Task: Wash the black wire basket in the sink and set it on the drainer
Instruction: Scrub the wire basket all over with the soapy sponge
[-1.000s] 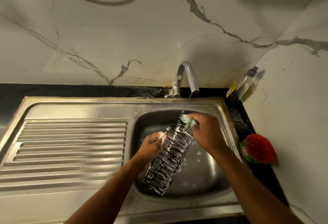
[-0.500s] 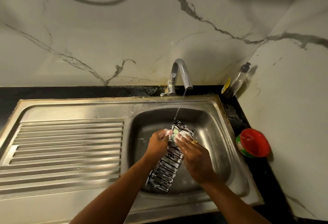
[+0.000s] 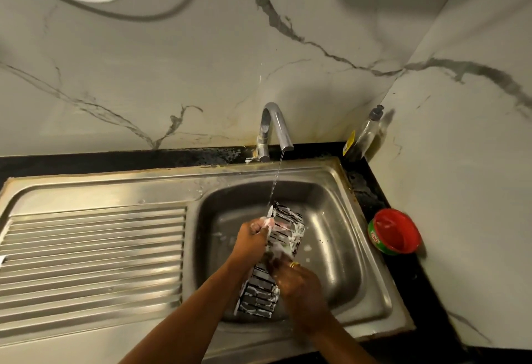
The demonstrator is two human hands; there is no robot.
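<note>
The drainer (image 3: 95,251) on the left lies ribbed and bare of dishes, next to the sink (image 3: 339,248). It is where the basket must end, so it is best kept free.

The left hand (image 3: 252,237) is closed in a fist on the upper left edge of the basket (image 3: 283,234), soap foam over its knuckles. The basket stands tilted inside the sink, its far end up under the thin stream from the tap (image 3: 273,130), its near end down toward the sink floor; whether that end touches the floor I cannot tell. White suds cling to nearly all its wires.

The right hand (image 3: 298,280) is curled against the middle of the basket from the right, a ring on one finger. It seems to press something pale and foamy to the wires, probably a scrub pad, but blur hides it and I cannot say for sure.

The step in hand looks like scrubbing, with rinsing to come. To do it well, the left hand should hold firm, since soapy wire likely slips, while the right rubs along the bars and into the crossings. Turning the basket would let the stream reach every side. Foam left in the corners would likely drip on the drainer.

At the far right, a red tub (image 3: 395,232) and a bottle (image 3: 364,136) sit on the table, well clear.
</note>
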